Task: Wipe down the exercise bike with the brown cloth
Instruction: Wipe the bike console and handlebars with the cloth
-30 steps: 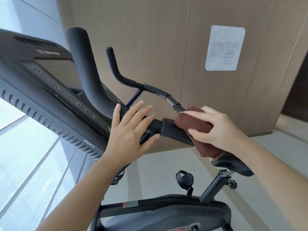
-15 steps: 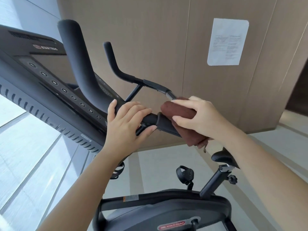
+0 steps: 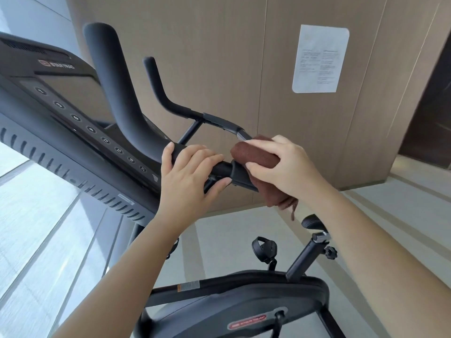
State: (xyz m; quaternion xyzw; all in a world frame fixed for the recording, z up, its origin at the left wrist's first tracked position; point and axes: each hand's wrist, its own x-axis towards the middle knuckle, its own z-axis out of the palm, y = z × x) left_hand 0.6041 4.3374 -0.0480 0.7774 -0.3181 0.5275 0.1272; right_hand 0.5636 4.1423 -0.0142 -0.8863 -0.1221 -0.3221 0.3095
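The black exercise bike fills the view, its handlebar (image 3: 117,98) curving up at the left and a second horn behind it. My left hand (image 3: 190,176) grips the near handlebar at its bend, fingers over the top and thumb below. Just to its right, my right hand (image 3: 283,167) holds the brown cloth (image 3: 253,154) wrapped over the bar's grip, a corner of cloth hanging below my wrist. The console (image 3: 61,106) with a row of round buttons slopes down at the left.
The bike's saddle (image 3: 311,222), seat post, a pedal (image 3: 264,248) and the flywheel cover (image 3: 231,306) lie below my arms. A wood-panel wall with a white paper sheet (image 3: 319,58) stands behind. Pale floor spreads around, with bright window panels at the left.
My right hand has slid the cloth leftward along the bar toward my left hand. My left hand's fingers have curled from flat onto the handlebar into a grip.
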